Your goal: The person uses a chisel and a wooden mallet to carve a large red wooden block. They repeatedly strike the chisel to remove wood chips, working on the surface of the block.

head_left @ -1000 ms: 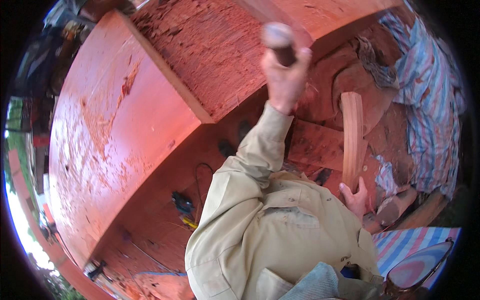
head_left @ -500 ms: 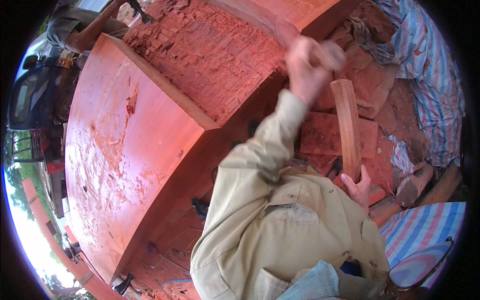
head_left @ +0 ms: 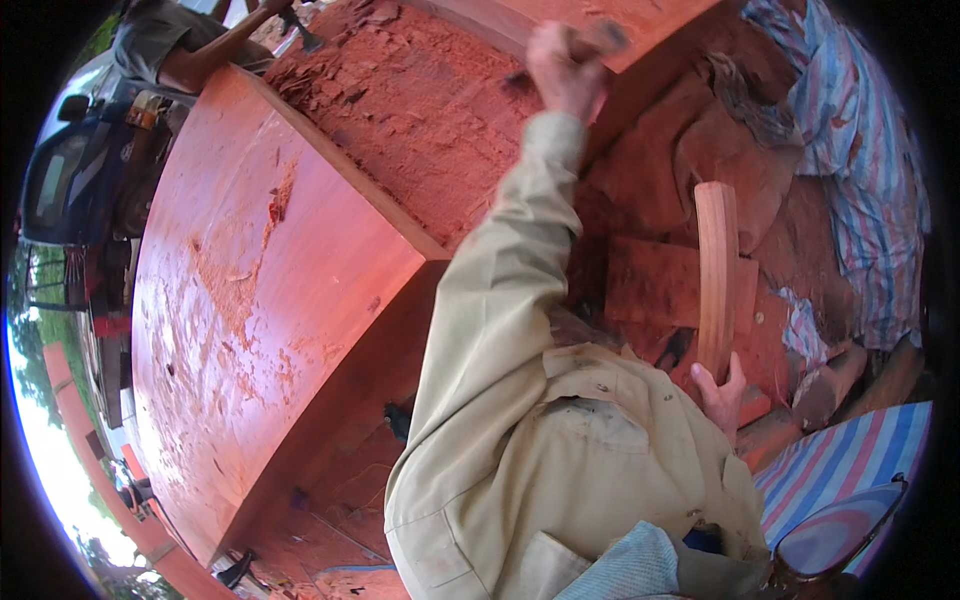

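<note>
My left hand (head_left: 565, 75) is closed round a short wooden-handled tool (head_left: 604, 38) above the chip-covered hollow of a big reddish timber. A dark end juts out left of the fist, but blur and fingers hide the tool's exact kind. Close to my body, my right hand (head_left: 722, 392) is wrapped round the lower end of a slightly curved wooden bar (head_left: 716, 270). The bar stands nearly upright, apart from the left hand. Rough, flaky wood (head_left: 400, 110) lies below the left hand, between the timber's smooth raised faces (head_left: 270, 270).
At the far left, another person's arm (head_left: 205, 65) works with a tool (head_left: 305, 38) on the same timber. A dark blue vehicle (head_left: 70, 185) stands beyond. Striped sheeting (head_left: 850, 170), brown cloth (head_left: 730, 150), a flat board (head_left: 650, 280) and log pieces (head_left: 830, 385) lie to the right.
My left hand has moved left and up, over the hollowed wood, with its tool. The bar in my right hand now stands more upright. The whole view has shifted slightly.
</note>
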`<state>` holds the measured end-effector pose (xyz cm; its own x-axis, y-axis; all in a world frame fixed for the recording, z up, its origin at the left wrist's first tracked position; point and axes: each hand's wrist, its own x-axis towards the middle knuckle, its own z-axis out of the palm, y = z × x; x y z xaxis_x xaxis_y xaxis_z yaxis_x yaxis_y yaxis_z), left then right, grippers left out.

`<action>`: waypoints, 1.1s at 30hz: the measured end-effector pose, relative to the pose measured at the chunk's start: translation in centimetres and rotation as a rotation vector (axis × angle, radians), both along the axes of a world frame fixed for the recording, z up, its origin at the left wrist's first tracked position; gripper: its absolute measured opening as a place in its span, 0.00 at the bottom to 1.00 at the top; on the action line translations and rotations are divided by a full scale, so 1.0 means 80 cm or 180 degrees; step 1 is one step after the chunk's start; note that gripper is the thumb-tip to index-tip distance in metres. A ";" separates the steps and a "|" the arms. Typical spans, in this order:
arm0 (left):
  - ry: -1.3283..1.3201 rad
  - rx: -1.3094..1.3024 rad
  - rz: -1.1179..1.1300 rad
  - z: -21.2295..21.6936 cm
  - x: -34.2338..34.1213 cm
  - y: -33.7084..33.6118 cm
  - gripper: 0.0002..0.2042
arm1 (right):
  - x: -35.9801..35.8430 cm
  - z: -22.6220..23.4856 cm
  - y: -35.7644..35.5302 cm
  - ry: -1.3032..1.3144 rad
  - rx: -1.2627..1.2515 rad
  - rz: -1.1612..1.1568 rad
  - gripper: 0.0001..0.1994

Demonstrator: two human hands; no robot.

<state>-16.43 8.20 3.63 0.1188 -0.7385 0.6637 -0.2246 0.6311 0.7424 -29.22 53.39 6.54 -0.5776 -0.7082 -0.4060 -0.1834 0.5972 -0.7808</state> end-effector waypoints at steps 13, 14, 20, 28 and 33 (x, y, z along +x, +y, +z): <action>0.0673 -0.0537 0.0702 0.032 0.071 -0.066 0.13 | 0.010 -0.018 -0.058 -0.0195 -0.0317 0.0132 0.25; 0.0713 -0.0540 0.0810 0.026 0.081 -0.099 0.13 | 0.012 -0.019 -0.069 -0.0182 -0.0208 0.0152 0.26; 0.0715 -0.0592 0.1086 -0.010 0.122 -0.227 0.12 | 0.034 -0.002 -0.127 -0.0182 0.0241 0.0317 0.25; 0.0106 0.0572 -0.1149 -0.006 0.033 0.048 0.17 | 0.030 0.008 -0.150 0.0129 -0.0315 0.0020 0.23; 0.0590 0.0531 -0.1005 0.073 0.028 0.046 0.21 | -0.011 0.010 -0.124 -0.0515 -0.0555 -0.0260 0.22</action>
